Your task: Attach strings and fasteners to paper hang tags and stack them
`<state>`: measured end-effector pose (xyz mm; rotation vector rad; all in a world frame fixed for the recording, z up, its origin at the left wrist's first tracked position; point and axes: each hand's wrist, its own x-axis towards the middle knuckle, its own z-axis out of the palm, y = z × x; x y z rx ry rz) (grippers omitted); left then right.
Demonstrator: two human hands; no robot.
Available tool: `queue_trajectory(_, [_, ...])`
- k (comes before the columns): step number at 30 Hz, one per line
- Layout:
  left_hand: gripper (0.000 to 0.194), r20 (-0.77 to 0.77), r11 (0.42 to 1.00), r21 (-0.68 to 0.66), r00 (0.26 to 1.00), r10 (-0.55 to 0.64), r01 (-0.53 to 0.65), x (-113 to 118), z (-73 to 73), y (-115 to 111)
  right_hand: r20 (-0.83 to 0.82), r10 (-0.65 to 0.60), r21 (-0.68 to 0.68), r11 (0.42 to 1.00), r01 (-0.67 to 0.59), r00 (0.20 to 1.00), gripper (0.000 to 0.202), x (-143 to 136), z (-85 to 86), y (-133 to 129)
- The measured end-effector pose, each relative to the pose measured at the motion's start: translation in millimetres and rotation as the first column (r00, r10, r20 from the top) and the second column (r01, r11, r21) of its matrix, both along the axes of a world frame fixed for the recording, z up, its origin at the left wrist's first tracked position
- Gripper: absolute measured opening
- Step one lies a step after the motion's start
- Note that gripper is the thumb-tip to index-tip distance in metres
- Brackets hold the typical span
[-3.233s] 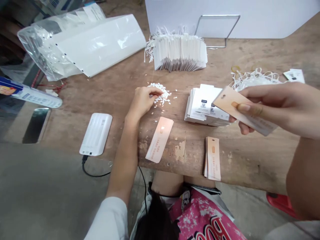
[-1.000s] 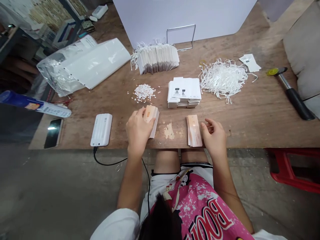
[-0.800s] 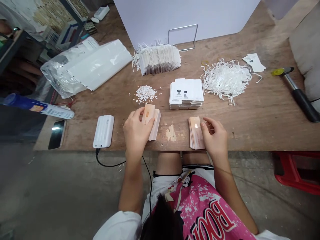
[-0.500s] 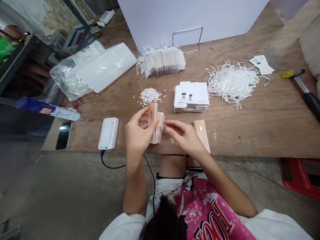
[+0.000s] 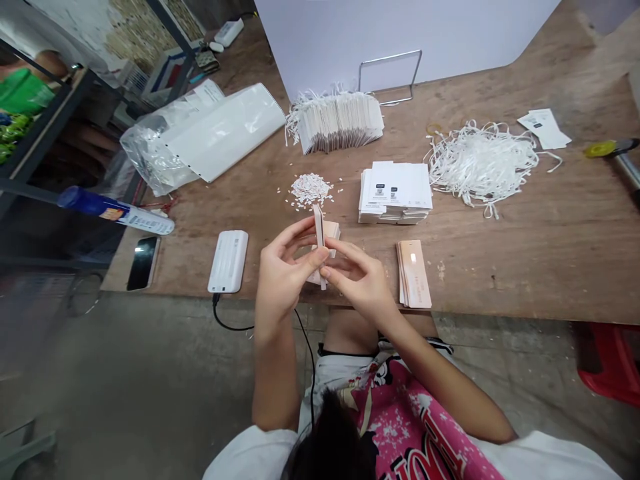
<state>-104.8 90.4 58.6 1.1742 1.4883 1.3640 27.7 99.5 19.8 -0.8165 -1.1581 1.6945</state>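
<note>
My left hand [image 5: 284, 275] is closed around a thin bundle of narrow pale peach tags [image 5: 319, 225], held on edge above the table. From the other side, my right hand [image 5: 364, 279] pinches the bundle's near edge between thumb and fingertips. Behind and below the fingers lies a block of the same peach tags [image 5: 332, 231], partly hidden by both hands. Right of my right hand rests a slightly fanned stack of peach tags [image 5: 416, 275] with a shiny spot and faint print. A heap of tiny white paper bits [image 5: 310, 189] is just beyond my fingers.
Beyond are a stack of white printed cards [image 5: 405, 193], a row of strung white tags [image 5: 343, 123] and a tangle of white strings [image 5: 480, 163]. On the left are a power bank [image 5: 229, 261] with a cable, a phone [image 5: 143, 264], a blue-capped tube [image 5: 117, 211] and plastic bags [image 5: 225, 137].
A thin bundle of tags is now lifted apart from the block and turned edge-on. My right hand has moved in to pinch it. The whole view has shifted slightly.
</note>
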Motion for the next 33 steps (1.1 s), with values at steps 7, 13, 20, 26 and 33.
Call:
queue_trajectory(7, [0.052, 0.053, 0.999, -0.021, 0.998, -0.040, 0.041, 4, -3.3, -2, 0.201, -0.033, 0.197, 0.980, -0.008, 0.979, 0.042, 10, 5.2, -3])
queue_trajectory(13, [0.050, 0.101, 0.999, -0.026, 0.994, 0.032, -0.030, 22, -10.3, 0, 0.394, -0.280, 0.493, 0.868, 0.056, 0.875, 0.036, 12, 0.8, -7])
queue_trajectory(20, [0.053, 0.198, 0.992, -0.020, 0.973, 0.122, -0.121, 40, -20.8, 2, 0.459, -0.567, 0.814, 0.577, -0.068, 0.684, 0.035, 16, -12.7, -7])
queue_trajectory(26, [0.069, 0.223, 0.996, 0.036, 0.972, 0.072, -0.082, 45, -16.5, 0, 0.439, -0.635, 0.871, 0.475, -0.126, 0.636, 0.034, 25, -7.8, -4])
queue_trajectory(33, [0.057, 0.139, 0.997, 0.066, 0.989, -0.043, 0.034, 41, -7.1, -1, 0.419, -0.677, 0.892, 0.432, -0.135, 0.605, 0.032, 28, -5.7, -6])
